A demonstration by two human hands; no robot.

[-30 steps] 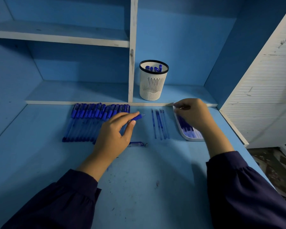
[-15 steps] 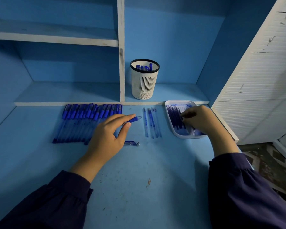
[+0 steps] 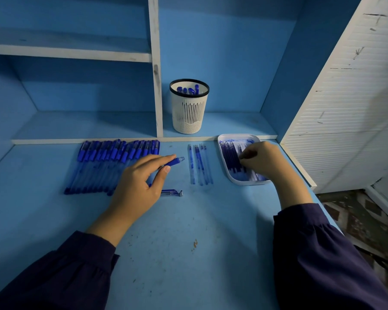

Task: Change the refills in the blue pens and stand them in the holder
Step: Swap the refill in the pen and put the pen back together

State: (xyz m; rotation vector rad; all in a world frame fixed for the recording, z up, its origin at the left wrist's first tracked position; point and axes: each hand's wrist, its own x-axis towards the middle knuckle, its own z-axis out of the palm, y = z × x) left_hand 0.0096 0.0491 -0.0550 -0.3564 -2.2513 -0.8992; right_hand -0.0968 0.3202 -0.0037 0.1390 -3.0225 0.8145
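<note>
Many blue pens (image 3: 112, 166) lie in a row at far left, the left hand (image 3: 139, 186) pinches one light, slick barrel (image 3: 174, 162) near its grip end, and the right hand (image 3: 262, 159) curls into the tray (image 3: 238, 135) of thin, bendy refills (image 3: 231, 157), best pinched mid-shaft, though I cannot tell whether it holds one.

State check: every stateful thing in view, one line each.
tray, flat on desk, holds refills
holder, upright on shelf, pens inside
pen row, capped, lying side by side
loose refills, lying between pen row and tray
left hand, grips pen body
tip piece, detached, lying by left hand
right hand, curled over tray refills, grip unclear
</note>
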